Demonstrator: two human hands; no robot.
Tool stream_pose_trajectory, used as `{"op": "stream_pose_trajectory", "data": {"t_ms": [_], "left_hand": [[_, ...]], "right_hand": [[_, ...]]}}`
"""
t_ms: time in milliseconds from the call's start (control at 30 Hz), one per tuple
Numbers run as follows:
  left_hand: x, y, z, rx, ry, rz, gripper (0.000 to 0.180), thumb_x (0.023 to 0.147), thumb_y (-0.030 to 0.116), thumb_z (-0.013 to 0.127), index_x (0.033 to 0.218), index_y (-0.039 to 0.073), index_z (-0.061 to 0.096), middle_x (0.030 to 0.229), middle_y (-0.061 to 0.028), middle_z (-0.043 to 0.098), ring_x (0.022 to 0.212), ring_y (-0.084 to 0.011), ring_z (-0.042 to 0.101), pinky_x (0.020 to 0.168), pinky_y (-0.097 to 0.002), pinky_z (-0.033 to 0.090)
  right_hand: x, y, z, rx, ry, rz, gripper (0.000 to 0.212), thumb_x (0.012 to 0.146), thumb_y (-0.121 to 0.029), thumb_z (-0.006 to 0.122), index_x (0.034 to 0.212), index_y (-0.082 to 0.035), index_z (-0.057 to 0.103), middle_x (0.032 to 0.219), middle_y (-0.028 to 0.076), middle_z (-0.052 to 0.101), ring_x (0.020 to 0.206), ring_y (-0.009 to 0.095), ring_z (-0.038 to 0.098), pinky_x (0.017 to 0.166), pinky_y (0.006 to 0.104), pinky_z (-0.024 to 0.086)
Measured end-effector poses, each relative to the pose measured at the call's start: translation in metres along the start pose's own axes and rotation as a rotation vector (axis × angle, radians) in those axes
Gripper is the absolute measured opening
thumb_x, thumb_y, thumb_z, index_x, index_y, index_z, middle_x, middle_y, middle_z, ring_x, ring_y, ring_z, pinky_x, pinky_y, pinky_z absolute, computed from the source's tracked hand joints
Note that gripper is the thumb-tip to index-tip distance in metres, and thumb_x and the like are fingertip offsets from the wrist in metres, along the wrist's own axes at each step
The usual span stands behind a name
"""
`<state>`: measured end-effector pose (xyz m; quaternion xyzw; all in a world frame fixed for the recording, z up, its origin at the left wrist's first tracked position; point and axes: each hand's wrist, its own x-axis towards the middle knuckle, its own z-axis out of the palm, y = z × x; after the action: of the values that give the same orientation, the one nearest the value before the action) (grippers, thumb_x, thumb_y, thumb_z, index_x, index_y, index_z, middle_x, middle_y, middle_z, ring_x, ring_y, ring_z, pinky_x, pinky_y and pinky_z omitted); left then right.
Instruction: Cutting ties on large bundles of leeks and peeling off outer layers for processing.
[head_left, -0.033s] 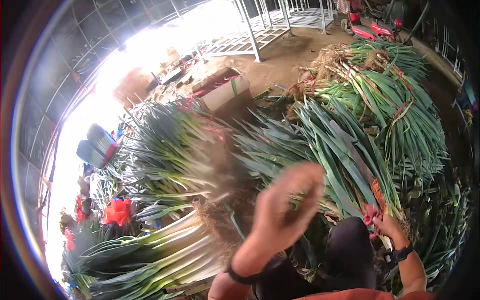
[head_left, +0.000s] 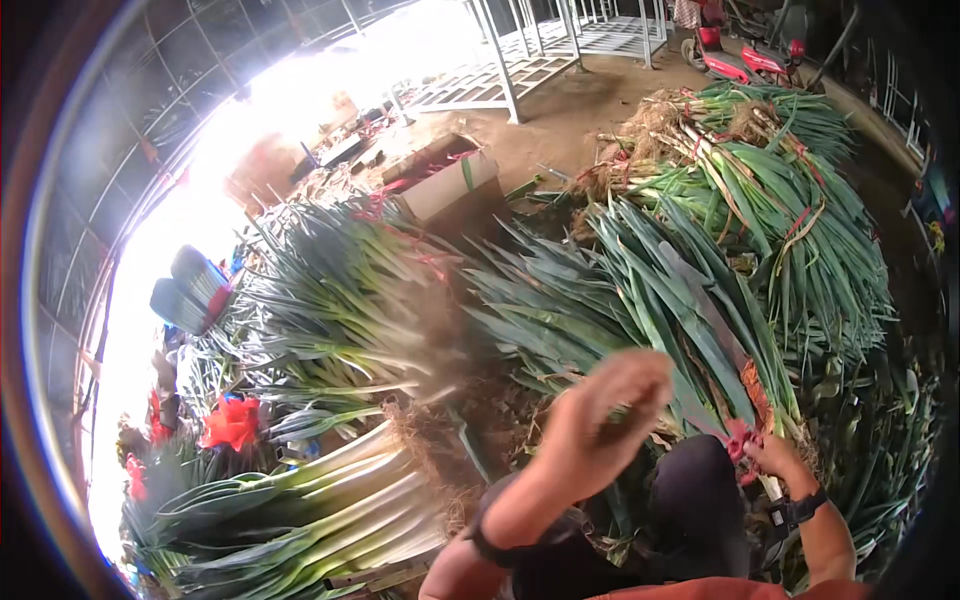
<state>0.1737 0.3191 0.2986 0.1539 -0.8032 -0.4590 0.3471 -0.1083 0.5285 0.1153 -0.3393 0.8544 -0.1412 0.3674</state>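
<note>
My left hand [head_left: 610, 420] is raised over the leeks in front of my knees, blurred by motion. Its fingers curve with a dark gap between them and the thumb, and nothing shows in it. At the right, my right hand [head_left: 775, 456] is closed on a crumpled red strip [head_left: 739, 440] near the root end of a bunch of green leeks [head_left: 690, 290]. A long grey, flat strip [head_left: 705, 300] lies along this bunch, with a rusty orange patch below it; I cannot tell whether it is a leaf or a blade.
Trimmed white-stemmed leeks [head_left: 340, 490] lie at the left, with another stack [head_left: 340, 300] behind. A cardboard box [head_left: 455, 185] holds red strips. More tied bunches [head_left: 780, 200] are piled at the far right. White metal frames [head_left: 510, 75] and a red vehicle [head_left: 745, 65] stand farther back.
My left hand has moved slightly right and down. My right hand stays nearly in place, still on the red strip.
</note>
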Motion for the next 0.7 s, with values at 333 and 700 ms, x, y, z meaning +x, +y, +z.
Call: {"op": "stream_pose_trajectory", "data": {"t_ms": [333,700], "left_hand": [[-0.016,-0.082,0.042,-0.247,0.103,-0.384,0.024,0.083,0.000,0.055,0.107,0.002,0.052,0.081,-0.0080,0.060,0.074,-0.0134,0.062,0.065,-0.0261,0.050],[-0.029,-0.091,0.025,-0.201,0.201,-0.482,0.026,0.083,0.002,0.057,0.108,0.001,0.051,0.087,-0.0105,0.061,0.077,-0.0142,0.061,0.064,-0.0254,0.048]], "right_hand": [[0.145,-0.147,-0.036,-0.539,-0.408,-0.228,0.052,0.077,-0.055,0.053,0.077,-0.005,0.067,0.067,0.013,0.062,0.062,0.022,0.059,0.058,0.0340,0.048],[0.184,-0.395,-0.005,0.463,-0.391,-0.470,0.033,0.086,-0.030,0.057,0.081,0.003,0.058,0.076,0.011,0.062,0.057,0.017,0.058,0.048,0.0273,0.047]]}}
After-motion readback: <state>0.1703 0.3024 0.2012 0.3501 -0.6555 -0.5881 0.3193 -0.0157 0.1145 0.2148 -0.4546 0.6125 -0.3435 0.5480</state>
